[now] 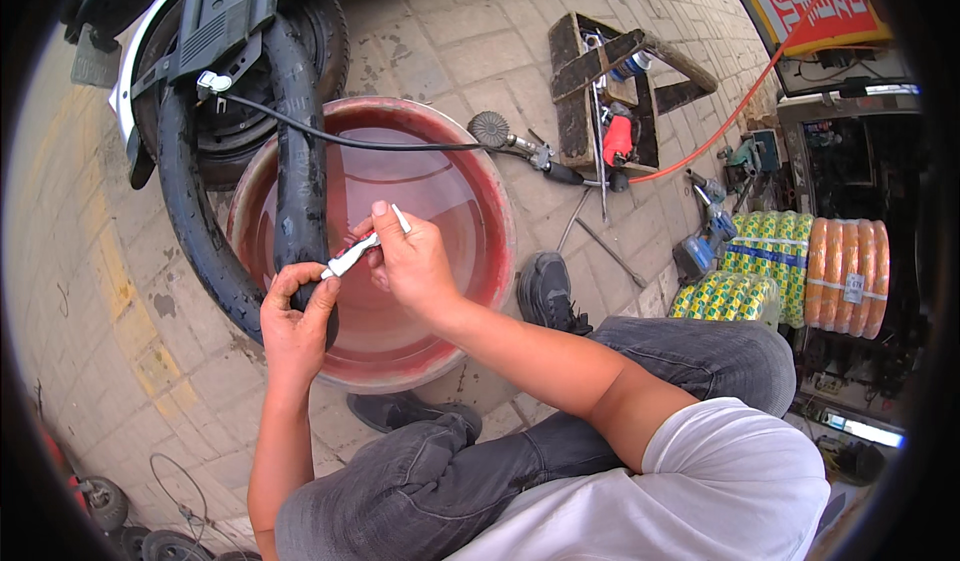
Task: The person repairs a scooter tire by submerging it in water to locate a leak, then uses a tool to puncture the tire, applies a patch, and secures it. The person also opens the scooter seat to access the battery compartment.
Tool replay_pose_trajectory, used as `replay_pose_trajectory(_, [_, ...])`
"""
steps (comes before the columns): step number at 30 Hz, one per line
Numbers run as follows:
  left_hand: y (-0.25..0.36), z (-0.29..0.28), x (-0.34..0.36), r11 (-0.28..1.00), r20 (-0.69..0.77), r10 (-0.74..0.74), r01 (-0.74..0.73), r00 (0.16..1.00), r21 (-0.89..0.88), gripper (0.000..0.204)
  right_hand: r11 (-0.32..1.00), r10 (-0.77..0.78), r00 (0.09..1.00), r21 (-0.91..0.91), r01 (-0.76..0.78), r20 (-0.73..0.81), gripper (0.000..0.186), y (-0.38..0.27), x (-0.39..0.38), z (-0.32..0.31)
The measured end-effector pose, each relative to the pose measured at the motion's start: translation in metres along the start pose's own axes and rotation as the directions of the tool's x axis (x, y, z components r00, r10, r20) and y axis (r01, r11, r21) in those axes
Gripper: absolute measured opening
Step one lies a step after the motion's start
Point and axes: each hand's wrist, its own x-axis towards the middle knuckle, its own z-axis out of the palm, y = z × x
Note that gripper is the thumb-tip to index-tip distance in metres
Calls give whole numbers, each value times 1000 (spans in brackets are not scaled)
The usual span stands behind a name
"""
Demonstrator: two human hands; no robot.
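Observation:
A black inner tube [300, 176] loops down from the wheel [316, 36] of a scooter over the red-rimmed basin [488, 291] of water. My left hand [296, 321] grips the tube's lower bend. In my right hand [405, 261] is a small squeezed white tube [352, 254], its nozzle at my left thumb over the inner tube; a thin white piece sticks up from my fingers. A black hose [390, 145] crosses above the basin from a white clamp on the scooter to an inflator with a gauge [490, 131].
A wooden tool box [575, 121] with a red tool stands at upper right, metal rods [610, 251] beside it. Coiled hoses [845, 276], a blue power tool [700, 246] and a shopfront line the right side. My shoe [545, 291] is beside the basin. Small wheels [105, 501] lie at lower left.

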Motion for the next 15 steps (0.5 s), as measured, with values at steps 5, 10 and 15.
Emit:
replay_pose_trajectory(5, [0,5,4,998,64,1,-5,998,55,21,986,44,999,162,-45,11,44,-29,18,-39])
replay_pose_trajectory(10, [-9,-1,2,990,61,-10,1,998,140,14,811,-350,581,72,581,-735,41,-112,93,-203])
replay_pose_trajectory(15, [-7,15,5,986,88,41,-54,995,161,10,853,-218,500,85,515,-838,42,-150,149,-340])
